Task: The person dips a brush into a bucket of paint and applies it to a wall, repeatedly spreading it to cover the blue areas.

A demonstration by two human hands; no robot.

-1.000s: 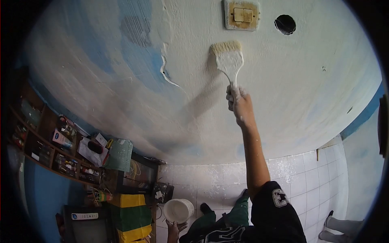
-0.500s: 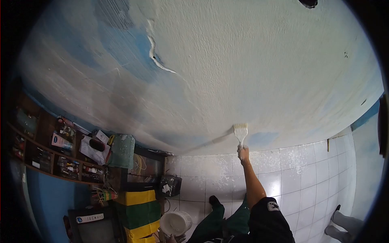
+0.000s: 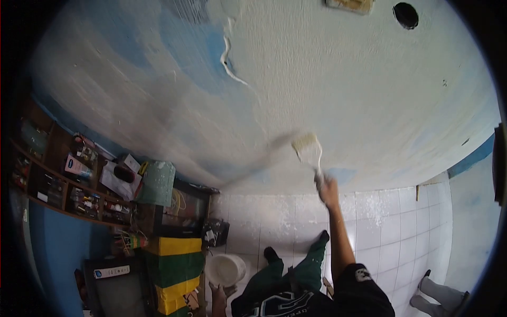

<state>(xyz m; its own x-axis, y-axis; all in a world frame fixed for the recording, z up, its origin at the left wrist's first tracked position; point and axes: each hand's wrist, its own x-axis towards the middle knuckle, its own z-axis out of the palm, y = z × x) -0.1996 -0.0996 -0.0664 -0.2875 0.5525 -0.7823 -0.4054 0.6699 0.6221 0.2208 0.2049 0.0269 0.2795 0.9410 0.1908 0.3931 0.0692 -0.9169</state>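
Right fingers (image 3: 320, 186) wrapped round brush (image 3: 311, 152); left fingers (image 3: 226, 290) clasping bucket (image 3: 241, 268); switch (image 3: 353, 5), hole (image 3: 405, 16) above; cluttered shelves (image 3: 62, 179) aside.

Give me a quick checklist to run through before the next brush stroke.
1. Brush held by the handle in the right hand: ok.
2. Bucket supported by the left hand: ok.
3. Enough paint left in the bucket: cannot tell.
4. Bristles touching the wall: cannot tell.
5. Blue patch low on the wall covered: not ok, blue shows.
6. Floor free of white spatter: not ok.
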